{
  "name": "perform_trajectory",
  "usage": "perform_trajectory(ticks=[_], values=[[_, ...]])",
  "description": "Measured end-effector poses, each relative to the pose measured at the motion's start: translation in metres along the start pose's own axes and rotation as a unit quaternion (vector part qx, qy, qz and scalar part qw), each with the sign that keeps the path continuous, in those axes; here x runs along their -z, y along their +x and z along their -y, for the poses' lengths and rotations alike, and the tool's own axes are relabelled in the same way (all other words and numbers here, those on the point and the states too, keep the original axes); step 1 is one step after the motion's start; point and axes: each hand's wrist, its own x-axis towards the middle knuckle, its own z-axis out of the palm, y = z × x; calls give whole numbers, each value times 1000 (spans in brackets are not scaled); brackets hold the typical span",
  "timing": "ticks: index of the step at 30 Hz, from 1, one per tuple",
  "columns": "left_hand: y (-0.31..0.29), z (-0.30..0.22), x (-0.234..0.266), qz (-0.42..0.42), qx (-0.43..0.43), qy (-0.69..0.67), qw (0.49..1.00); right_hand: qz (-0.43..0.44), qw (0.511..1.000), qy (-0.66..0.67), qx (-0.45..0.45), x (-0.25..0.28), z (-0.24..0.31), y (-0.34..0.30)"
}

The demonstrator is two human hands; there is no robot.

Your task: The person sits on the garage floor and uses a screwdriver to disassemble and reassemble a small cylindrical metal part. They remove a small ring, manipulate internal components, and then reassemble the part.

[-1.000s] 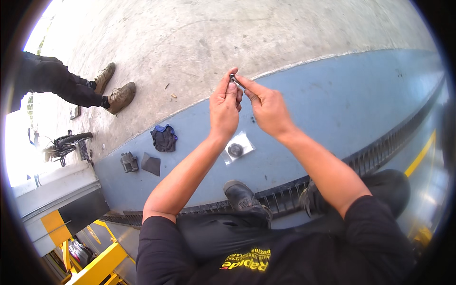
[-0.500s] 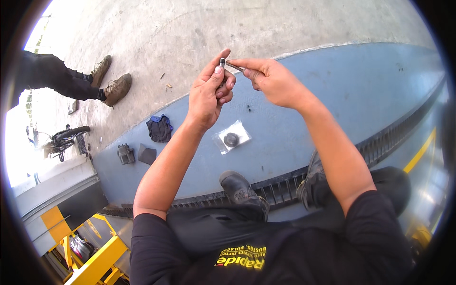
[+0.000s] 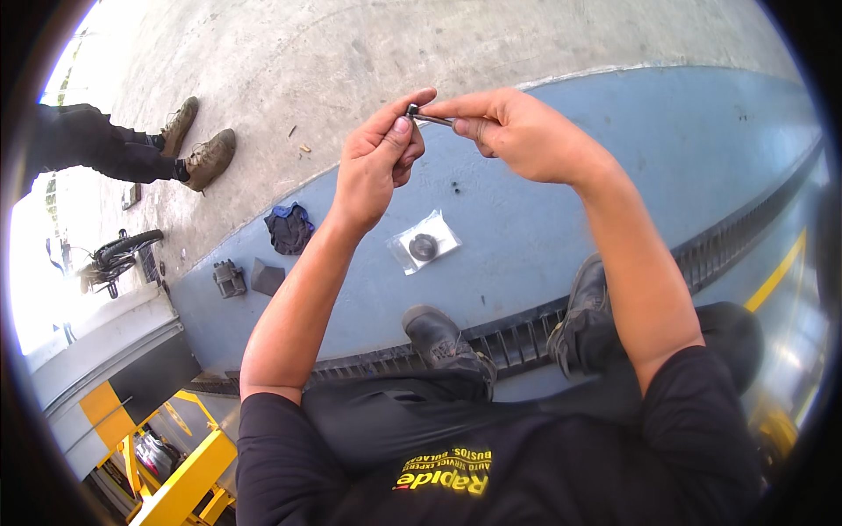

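Observation:
My left hand (image 3: pixel 372 168) is raised over the floor, thumb and fingers pinching a small dark cylindrical metal part (image 3: pixel 412 110) with a shiny end. From the right, my right hand (image 3: pixel 531 140) grips a thin metal rod-like tool (image 3: pixel 437 120), its index finger stretched along it. The rod's tip meets the small part or lies right against it; I cannot tell which. Its back end is hidden in my palm. Below the hands, a black round cap-like piece (image 3: pixel 423 247) lies on a clear plastic packet (image 3: pixel 447 232) on the blue floor.
Left of the packet lie a dark blue-black cloth (image 3: pixel 289 230), a dark angular piece (image 3: pixel 267 277) and a grey metal block (image 3: pixel 229 279). A black drain grate (image 3: pixel 526 344) runs near my boots. Another person's shoes (image 3: pixel 209 159) stand at far left, above a bicycle (image 3: pixel 123 254).
My right hand has shifted up and to the right, with the rod now lying flatter against the small part. My left hand has moved slightly left and turned the part's end.

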Motion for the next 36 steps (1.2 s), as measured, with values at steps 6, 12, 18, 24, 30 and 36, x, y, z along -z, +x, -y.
perform_trajectory(ticks=[6,12,18,24,30,36], values=[[-6,1,-2,-42,-61,128,989,-42,999,14,-17,-16,4,-1],[-13,-9,-40,26,-142,178,973,-147,987,56,35,-24,-1,3],[-10,-6,-9,-22,13,-115,993,-122,991,43,30,0,7,7],[2,-7,-7,-48,-13,-107,993,-46,999,-8,2,-4,16,1],[1,-7,-7,-44,-20,-96,994,-50,999,8,1,-8,10,1],[3,0,-9,-56,-59,-28,996,-63,998,-10,7,-8,9,0]])
